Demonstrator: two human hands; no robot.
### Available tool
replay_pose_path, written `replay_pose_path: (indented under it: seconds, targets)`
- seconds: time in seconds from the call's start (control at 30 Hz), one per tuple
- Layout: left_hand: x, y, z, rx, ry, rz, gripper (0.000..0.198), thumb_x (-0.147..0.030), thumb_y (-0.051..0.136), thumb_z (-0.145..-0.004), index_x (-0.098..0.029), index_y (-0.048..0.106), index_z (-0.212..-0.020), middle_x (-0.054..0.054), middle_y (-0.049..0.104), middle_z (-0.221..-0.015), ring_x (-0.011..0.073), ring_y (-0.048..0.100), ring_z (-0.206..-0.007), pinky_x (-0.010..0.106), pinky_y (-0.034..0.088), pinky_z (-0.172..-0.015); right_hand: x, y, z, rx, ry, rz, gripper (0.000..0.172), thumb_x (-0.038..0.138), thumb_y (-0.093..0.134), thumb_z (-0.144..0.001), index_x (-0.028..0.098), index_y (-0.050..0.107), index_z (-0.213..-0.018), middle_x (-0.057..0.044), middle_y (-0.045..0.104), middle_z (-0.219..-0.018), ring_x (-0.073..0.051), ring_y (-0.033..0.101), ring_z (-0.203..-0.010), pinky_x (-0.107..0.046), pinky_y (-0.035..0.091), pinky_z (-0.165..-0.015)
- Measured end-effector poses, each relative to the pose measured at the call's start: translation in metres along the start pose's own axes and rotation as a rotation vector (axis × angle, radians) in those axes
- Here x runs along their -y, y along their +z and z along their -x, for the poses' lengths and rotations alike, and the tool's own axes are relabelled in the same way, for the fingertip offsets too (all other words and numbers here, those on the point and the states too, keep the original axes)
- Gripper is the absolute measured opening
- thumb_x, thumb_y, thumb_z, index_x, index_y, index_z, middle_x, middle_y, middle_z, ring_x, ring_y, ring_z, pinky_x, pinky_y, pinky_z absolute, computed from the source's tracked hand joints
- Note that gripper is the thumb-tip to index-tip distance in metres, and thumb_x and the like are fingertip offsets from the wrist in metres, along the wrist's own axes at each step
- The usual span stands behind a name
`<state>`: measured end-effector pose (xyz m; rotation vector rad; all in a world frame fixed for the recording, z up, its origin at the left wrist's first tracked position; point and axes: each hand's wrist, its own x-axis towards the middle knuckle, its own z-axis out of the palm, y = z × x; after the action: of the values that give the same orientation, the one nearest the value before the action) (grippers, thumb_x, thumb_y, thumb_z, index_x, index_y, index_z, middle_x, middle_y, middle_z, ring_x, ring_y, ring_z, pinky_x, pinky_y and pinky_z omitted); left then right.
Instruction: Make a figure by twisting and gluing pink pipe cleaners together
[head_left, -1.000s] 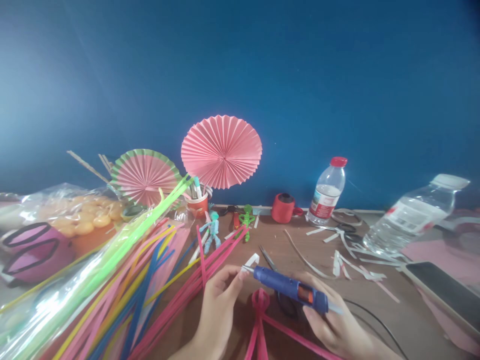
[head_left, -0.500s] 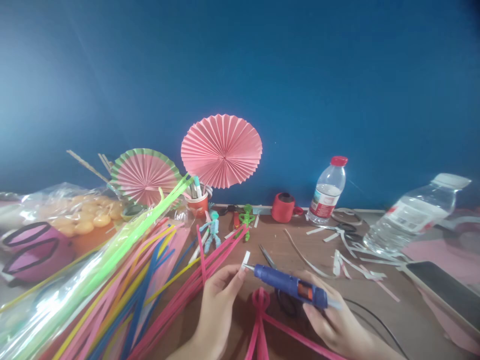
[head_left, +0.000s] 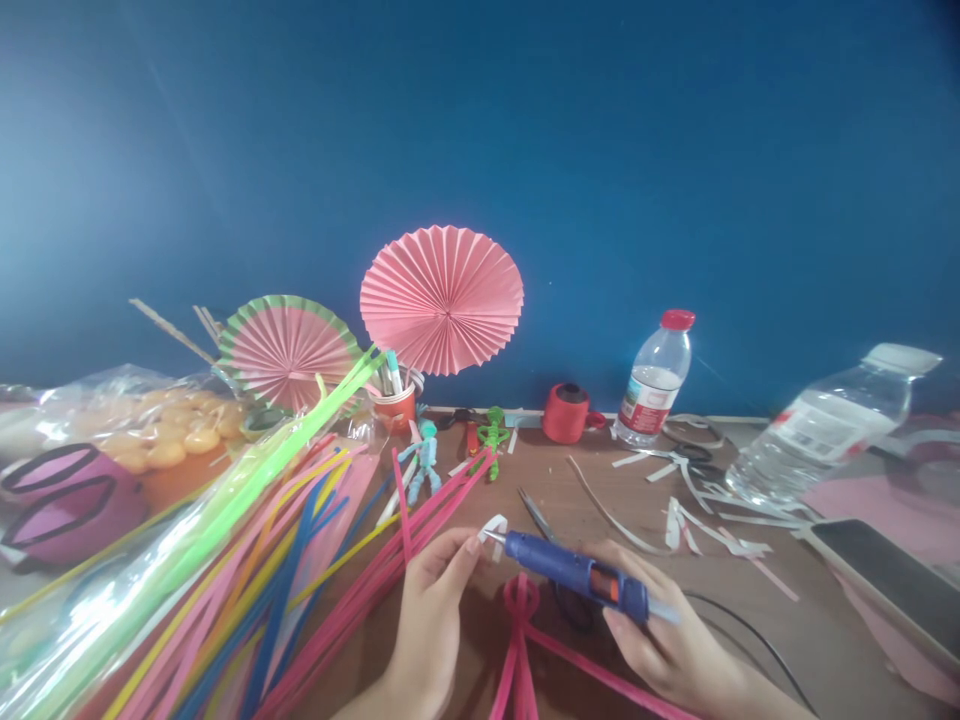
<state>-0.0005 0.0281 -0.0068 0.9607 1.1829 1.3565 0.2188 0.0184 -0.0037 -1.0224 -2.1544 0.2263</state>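
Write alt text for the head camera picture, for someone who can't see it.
A person's right hand holds a blue glue gun, its tip at a small white paper strip pinched in the left hand, above a looped pink strip on a brown table.

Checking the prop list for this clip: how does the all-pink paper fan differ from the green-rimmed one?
The all-pink fan is one colour; the green-rimmed fan has a green edge. The all-pink fan sits higher and shows whole; the green-rimmed fan sits lower, to its left, partly hidden by green strips. Both are round, pleated paper.
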Motion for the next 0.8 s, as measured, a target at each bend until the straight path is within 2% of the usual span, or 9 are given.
replay_pose_path:
  seconds: [0.2,0.4,0.67,0.8]
  targets:
    - [-0.0006,-0.0013,-0.0008,0.007,0.009,-0.039,0.019,-0.031,0.063,-0.074,-0.015,0.063,-0.064,-0.002,0.055,-0.059,0.0124,0.043,-0.060,0.021,0.036,-0.060,-0.0019,-0.0005,0.0006,0.026,-0.023,-0.030,0.039,0.009,0.041,-0.073,0.021,0.045,-0.110,-0.006,0.063,-0.094,-0.019,0.063,-0.084,-0.027,0.051,-0.076]
    - [-0.0007,-0.0013,0.0012,0.014,0.019,-0.057,0.018,-0.029,0.061,-0.076,-0.016,0.061,-0.062,-0.003,0.052,-0.059,0.0115,0.041,-0.060,0.020,0.034,-0.060,0.0003,-0.0027,-0.0022,0.062,-0.009,-0.073,0.037,0.009,0.040,-0.074,0.022,0.045,-0.109,-0.005,0.062,-0.090,-0.018,0.062,-0.079,-0.027,0.050,-0.072]
    - [-0.0043,0.0009,0.0008,-0.019,0.025,-0.063,0.014,-0.027,0.064,-0.073,-0.016,0.065,-0.063,-0.002,0.056,-0.059,0.0124,0.045,-0.059,0.020,0.036,-0.058,-0.0005,-0.0026,-0.0008,0.060,-0.044,-0.019,0.038,0.009,0.039,-0.074,0.022,0.043,-0.110,-0.006,0.062,-0.089,-0.020,0.062,-0.080,-0.029,0.050,-0.072]
    - [-0.0022,-0.0002,0.0001,0.000,0.021,-0.044,0.017,-0.027,0.063,-0.074,-0.016,0.063,-0.062,-0.002,0.056,-0.060,0.0120,0.045,-0.060,0.020,0.036,-0.059,0.0003,-0.0037,-0.0025,0.057,-0.067,-0.012,0.040,0.010,0.040,-0.073,0.021,0.043,-0.111,-0.006,0.063,-0.090,-0.021,0.062,-0.080,-0.029,0.050,-0.071]
